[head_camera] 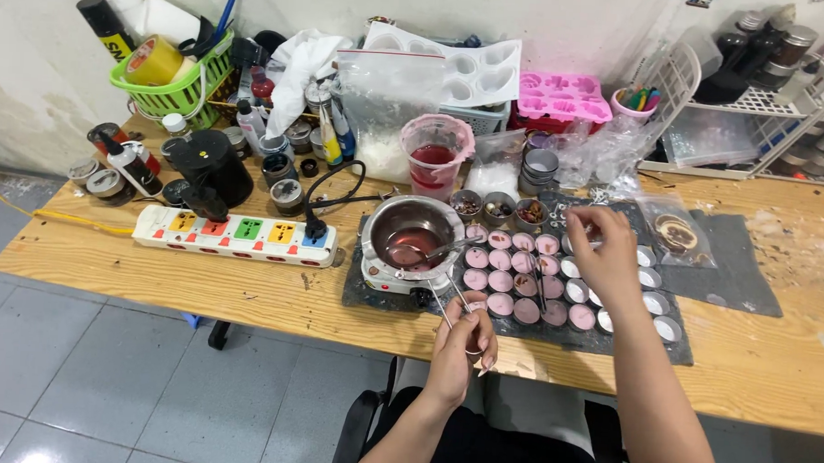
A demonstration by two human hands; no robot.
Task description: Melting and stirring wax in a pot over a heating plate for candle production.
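My left hand is pinched on a thin white wick near the table's front edge, below the rows of small round tins. My right hand hovers over the right part of those tins, fingers curled; whether it holds anything I cannot tell. Many tins hold pink wax, while those on the right look white and unfilled. They rest on a dark grey mat. Left of the tins, a metal pot with red liquid sits on a small hot plate, a spoon leaning in it.
A white power strip with coloured sockets lies to the left. Behind it are a black kettle, jars, a green basket, a pink-stained measuring cup, pink and white moulds and a white wire rack.
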